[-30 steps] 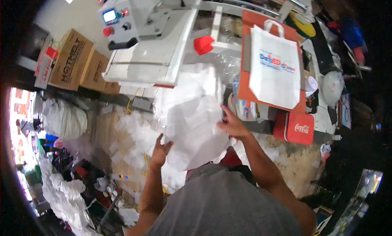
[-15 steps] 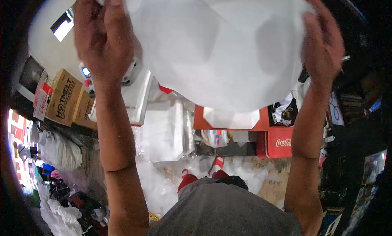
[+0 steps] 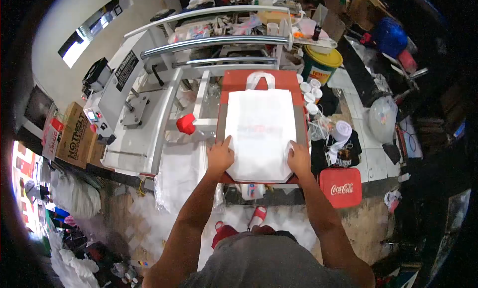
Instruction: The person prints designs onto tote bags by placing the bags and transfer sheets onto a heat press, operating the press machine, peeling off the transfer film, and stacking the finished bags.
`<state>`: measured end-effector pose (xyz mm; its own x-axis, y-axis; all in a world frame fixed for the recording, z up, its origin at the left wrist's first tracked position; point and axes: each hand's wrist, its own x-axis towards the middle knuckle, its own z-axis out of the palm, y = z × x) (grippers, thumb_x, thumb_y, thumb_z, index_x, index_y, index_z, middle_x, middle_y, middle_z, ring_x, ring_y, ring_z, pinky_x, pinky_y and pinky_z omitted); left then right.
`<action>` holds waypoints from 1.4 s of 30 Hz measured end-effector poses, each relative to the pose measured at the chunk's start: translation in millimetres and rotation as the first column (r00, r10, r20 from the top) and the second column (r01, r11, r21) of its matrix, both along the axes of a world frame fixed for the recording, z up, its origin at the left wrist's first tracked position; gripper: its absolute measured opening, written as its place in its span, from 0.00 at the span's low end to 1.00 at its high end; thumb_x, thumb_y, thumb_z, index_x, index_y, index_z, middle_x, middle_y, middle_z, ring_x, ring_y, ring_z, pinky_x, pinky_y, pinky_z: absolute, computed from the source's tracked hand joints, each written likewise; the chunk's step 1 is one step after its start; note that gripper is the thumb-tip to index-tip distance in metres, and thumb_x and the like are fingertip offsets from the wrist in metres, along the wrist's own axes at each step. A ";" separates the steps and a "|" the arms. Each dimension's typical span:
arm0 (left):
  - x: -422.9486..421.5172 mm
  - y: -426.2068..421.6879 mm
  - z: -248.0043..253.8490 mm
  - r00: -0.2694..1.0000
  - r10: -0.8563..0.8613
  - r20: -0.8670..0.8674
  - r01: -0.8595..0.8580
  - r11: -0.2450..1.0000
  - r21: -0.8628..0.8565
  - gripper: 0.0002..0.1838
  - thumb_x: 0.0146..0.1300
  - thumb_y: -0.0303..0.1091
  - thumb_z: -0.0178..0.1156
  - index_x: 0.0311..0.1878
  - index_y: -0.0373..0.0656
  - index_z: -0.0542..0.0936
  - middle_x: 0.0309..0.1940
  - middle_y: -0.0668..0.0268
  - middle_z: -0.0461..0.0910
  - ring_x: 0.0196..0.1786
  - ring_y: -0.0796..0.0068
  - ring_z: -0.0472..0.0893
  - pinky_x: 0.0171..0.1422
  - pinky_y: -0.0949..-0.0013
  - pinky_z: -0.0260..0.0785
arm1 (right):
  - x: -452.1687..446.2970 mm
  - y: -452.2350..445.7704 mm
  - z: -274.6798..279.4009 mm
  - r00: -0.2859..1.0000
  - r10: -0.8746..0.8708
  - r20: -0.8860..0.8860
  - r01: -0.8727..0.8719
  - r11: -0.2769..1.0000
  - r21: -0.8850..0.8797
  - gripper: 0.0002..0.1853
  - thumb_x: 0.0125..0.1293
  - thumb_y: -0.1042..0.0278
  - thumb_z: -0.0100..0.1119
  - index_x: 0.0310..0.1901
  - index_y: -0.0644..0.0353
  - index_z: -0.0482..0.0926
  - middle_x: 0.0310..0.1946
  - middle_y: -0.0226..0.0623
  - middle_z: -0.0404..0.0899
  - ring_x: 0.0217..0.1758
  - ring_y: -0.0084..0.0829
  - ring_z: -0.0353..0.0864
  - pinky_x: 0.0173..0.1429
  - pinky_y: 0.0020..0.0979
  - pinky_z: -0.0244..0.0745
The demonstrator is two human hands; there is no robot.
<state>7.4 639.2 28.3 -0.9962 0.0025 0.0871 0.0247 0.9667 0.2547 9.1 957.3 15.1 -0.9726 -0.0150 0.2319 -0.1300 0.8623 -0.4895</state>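
Observation:
A white tote bag [image 3: 261, 116] lies flat on the red press plate [image 3: 234, 79], its looped handle [image 3: 271, 80] pointing away from me. Faint blurred print shows across the middle of the bag. At the bag's lower left edge, my left hand [image 3: 220, 154] pinches the fabric against the plate's side. My right hand [image 3: 298, 158] grips the opposite edge, thumb on top; the fingers underneath are partly hidden. The plate belongs to a heat press machine [image 3: 132, 103] whose body and control box [image 3: 94, 116] stand to the left.
White sheets in clear plastic [image 3: 179, 173] lie left of the plate. Rolls of white tape [image 3: 342, 130], a green and yellow bucket [image 3: 321, 64] and a red Coca-Cola box [image 3: 340, 188] stand on the right. Steel rails [image 3: 214, 42] cross behind the plate. A Hotmelt carton [image 3: 73, 133] sits far left.
Both hands have come down from high in front of me, bringing the white bag with them. The bag now rests flat on the red plate, and the press has come into view.

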 end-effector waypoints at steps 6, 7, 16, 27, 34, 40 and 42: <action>12.6 4.0 -18.6 0.972 0.061 -0.226 -0.051 0.997 0.050 0.29 0.57 0.35 0.55 0.65 0.49 0.75 0.41 0.57 0.79 0.46 0.55 0.78 0.55 0.47 0.62 | 19.9 0.3 -1.9 0.991 -0.018 -0.134 0.027 0.997 0.067 0.20 0.65 0.69 0.55 0.59 0.59 0.76 0.40 0.46 0.76 0.46 0.50 0.74 0.52 0.52 0.70; 14.5 5.7 -18.6 0.973 0.066 -0.222 -0.054 0.997 0.058 0.29 0.58 0.35 0.55 0.66 0.50 0.74 0.42 0.57 0.78 0.47 0.55 0.77 0.55 0.47 0.61 | 22.2 0.4 -3.4 0.988 -0.028 -0.152 0.039 0.997 0.072 0.19 0.65 0.69 0.56 0.58 0.58 0.76 0.40 0.45 0.76 0.48 0.49 0.74 0.51 0.51 0.69; 16.2 4.8 -29.3 0.960 0.115 -0.255 -0.079 0.986 0.146 0.27 0.64 0.33 0.55 0.68 0.49 0.71 0.46 0.58 0.73 0.49 0.57 0.75 0.55 0.48 0.61 | 27.0 -2.0 -5.3 0.981 -0.068 -0.181 0.089 0.990 0.113 0.18 0.64 0.70 0.57 0.56 0.58 0.77 0.41 0.42 0.75 0.47 0.46 0.73 0.48 0.49 0.66; 40.7 5.5 -22.8 0.955 0.242 -0.173 -0.172 0.924 0.341 0.18 0.64 0.35 0.57 0.57 0.46 0.76 0.45 0.61 0.76 0.50 0.58 0.77 0.55 0.47 0.62 | 30.6 -3.2 -3.6 0.973 -0.103 -0.206 0.108 0.994 0.017 0.17 0.59 0.68 0.60 0.51 0.59 0.78 0.43 0.45 0.72 0.50 0.48 0.72 0.53 0.51 0.68; 35.1 2.6 -34.9 0.932 0.219 -0.290 -0.111 0.932 0.345 0.15 0.64 0.34 0.58 0.53 0.44 0.76 0.39 0.61 0.79 0.45 0.58 0.80 0.50 0.50 0.68 | 23.8 3.4 -20.0 0.947 -0.080 -0.312 0.067 0.996 -0.054 0.15 0.61 0.69 0.59 0.49 0.61 0.79 0.43 0.47 0.75 0.48 0.48 0.74 0.52 0.49 0.70; 75.9 -30.2 -28.1 0.911 0.355 -0.212 -0.080 0.655 0.751 0.12 0.68 0.30 0.54 0.51 0.36 0.77 0.40 0.56 0.80 0.43 0.61 0.81 0.51 0.61 0.72 | 57.3 67.1 -53.4 0.729 -0.684 -0.031 0.529 0.591 -0.610 0.13 0.70 0.70 0.53 0.50 0.68 0.77 0.49 0.47 0.79 0.52 0.40 0.78 0.57 0.36 0.74; 114.6 -53.3 -35.4 0.920 0.362 -0.154 -0.129 0.648 0.750 0.11 0.69 0.28 0.53 0.50 0.34 0.77 0.38 0.55 0.80 0.40 0.66 0.81 0.48 0.66 0.73 | 91.8 91.6 -106.5 0.692 -0.720 0.051 0.545 0.476 -0.690 0.16 0.70 0.64 0.55 0.51 0.69 0.77 0.46 0.49 0.80 0.50 0.42 0.80 0.55 0.39 0.75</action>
